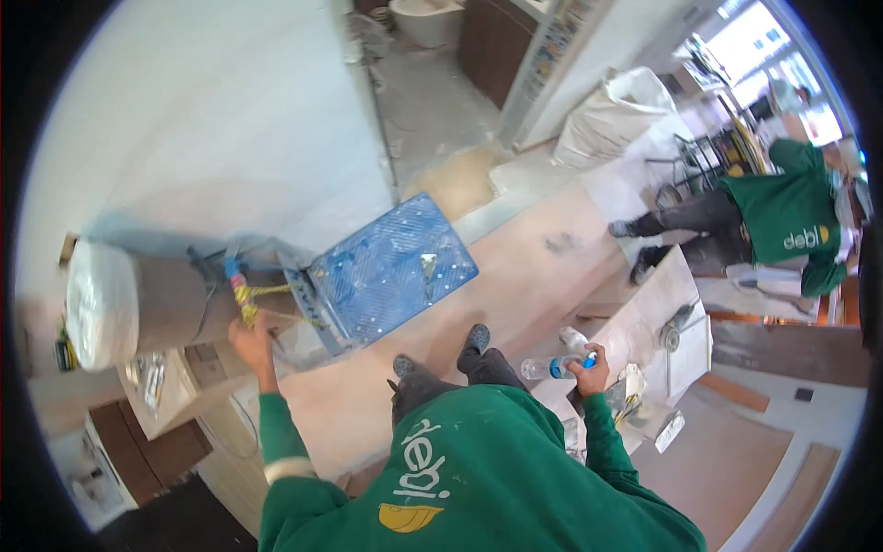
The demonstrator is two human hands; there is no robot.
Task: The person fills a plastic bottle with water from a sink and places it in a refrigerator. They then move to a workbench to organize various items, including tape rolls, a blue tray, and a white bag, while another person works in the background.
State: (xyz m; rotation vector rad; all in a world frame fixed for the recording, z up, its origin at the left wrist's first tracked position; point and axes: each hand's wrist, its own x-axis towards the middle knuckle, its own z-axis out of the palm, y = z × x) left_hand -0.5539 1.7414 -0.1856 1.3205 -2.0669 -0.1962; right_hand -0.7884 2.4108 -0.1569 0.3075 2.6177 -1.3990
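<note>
My left hand [250, 341] is closed around the end of a cart handle [243, 293], which is wound with yellow rope and pink and blue wrapping. The handle belongs to a blue platform cart [391, 267] with a ribbed, white-spotted deck, standing on the floor ahead and to the left. Over on the right, my right hand [591, 371] grips a clear plastic bottle [543, 369] with blue on it; the bottle lies roughly sideways. A white container [572, 339] is just beyond that hand.
Left of the cart leans a large plastic-wrapped roll [103, 304] by the white wall. A cluttered work surface [685, 340] stands right. Ahead right are a big white sack [616, 115] and another person in a green top [782, 212]. A doorway opens onto a toilet [428, 20].
</note>
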